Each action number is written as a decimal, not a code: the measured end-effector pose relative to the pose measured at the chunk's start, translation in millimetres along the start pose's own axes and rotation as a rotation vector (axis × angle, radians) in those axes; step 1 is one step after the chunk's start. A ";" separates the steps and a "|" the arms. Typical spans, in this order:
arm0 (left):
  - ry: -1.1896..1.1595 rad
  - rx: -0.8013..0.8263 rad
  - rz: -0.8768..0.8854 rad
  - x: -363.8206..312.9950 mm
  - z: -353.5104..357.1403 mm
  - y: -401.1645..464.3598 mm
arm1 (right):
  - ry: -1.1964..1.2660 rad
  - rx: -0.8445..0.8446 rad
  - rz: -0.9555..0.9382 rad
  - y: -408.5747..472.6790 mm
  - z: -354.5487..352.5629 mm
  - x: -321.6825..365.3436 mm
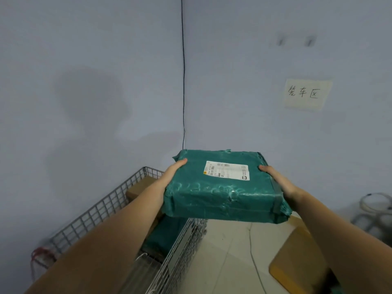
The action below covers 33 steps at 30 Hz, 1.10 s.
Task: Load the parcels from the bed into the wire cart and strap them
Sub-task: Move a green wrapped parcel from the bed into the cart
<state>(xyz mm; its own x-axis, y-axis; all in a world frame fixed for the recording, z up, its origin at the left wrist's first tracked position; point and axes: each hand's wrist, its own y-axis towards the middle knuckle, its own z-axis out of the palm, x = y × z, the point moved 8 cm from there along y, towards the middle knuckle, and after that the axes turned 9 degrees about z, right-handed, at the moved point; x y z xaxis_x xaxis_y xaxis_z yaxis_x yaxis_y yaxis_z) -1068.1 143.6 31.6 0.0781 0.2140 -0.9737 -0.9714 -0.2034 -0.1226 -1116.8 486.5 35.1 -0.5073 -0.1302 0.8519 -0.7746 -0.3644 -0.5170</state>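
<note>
Head cam: a green parcel (224, 187) with a white label (227, 170) is held up in the air between both hands, above the far corner of the wire cart (101, 209). Left hand (172, 169) is flat against the parcel's left side, thumb lying on the top edge; the rest of the fingers are hidden behind it, so can't tell how they lie. Right hand (277, 179) clamps the right side the same way, thumb on top. Inside the cart there's another green parcel (163, 236) and a brown box (139, 187). A yellow mailer (297, 259) sits on the floor by the cart.
</note>
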 end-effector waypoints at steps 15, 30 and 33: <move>-0.039 0.029 -0.062 36.3 111.1 194.8 | 0.022 -0.015 0.043 142.7 -144.5 78.7; -0.217 -0.397 -0.110 50.6 -21.8 266.8 | -0.168 0.280 0.123 376.9 -34.5 159.3; -0.215 -0.466 -0.074 46.9 -64.8 288.5 | -0.206 0.336 0.124 422.6 4.3 170.4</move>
<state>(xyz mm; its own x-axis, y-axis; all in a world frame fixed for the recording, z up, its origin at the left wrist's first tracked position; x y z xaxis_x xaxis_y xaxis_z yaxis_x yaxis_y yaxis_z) -1330.1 33.0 -61.8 0.0470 0.4257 -0.9037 -0.7580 -0.5740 -0.3098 -1529.0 306.4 -37.9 -0.4767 -0.3617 0.8012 -0.5285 -0.6104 -0.5900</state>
